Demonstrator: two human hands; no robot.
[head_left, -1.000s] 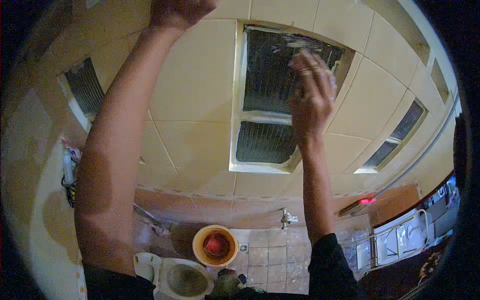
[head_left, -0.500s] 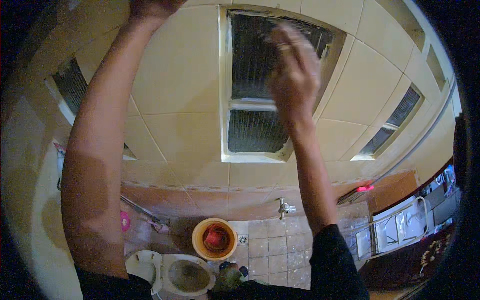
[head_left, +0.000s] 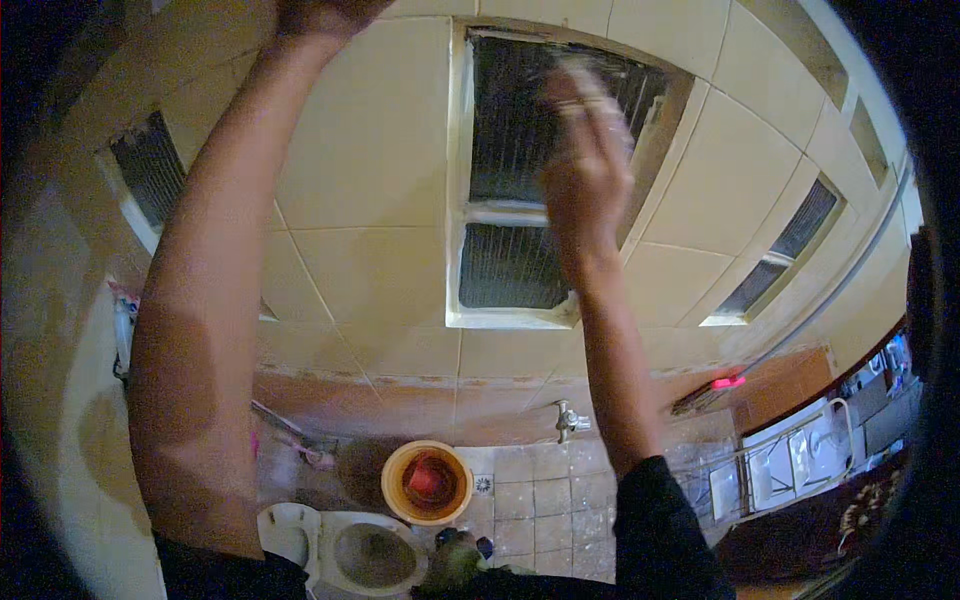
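My right hand (head_left: 588, 165) is raised in front of the dark ribbed glass pane (head_left: 510, 120) of a recessed window in the tiled wall. Motion blurs its fingers, so I cannot make out whether anything is in them. Around the glass runs a pale frame (head_left: 460, 150), and a crossbar (head_left: 505, 213) divides it from a smaller lower pane (head_left: 510, 265). High on the left, my left hand (head_left: 325, 14) reaches up along the cream wall; the picture's upper edge cuts off its fingers.
Below are a toilet (head_left: 375, 555), an orange bucket (head_left: 397, 485) with something red inside, and a floor drain (head_left: 483, 485). A tap (head_left: 569, 420) juts from the lower wall. A pink-topped brush (head_left: 728, 382) leans at right, near a white rack (head_left: 790, 465).
The view has shifted slightly, and my left forearm now appears a little farther right. My right hand stays by the upper glass, its fingers still blurred by motion.
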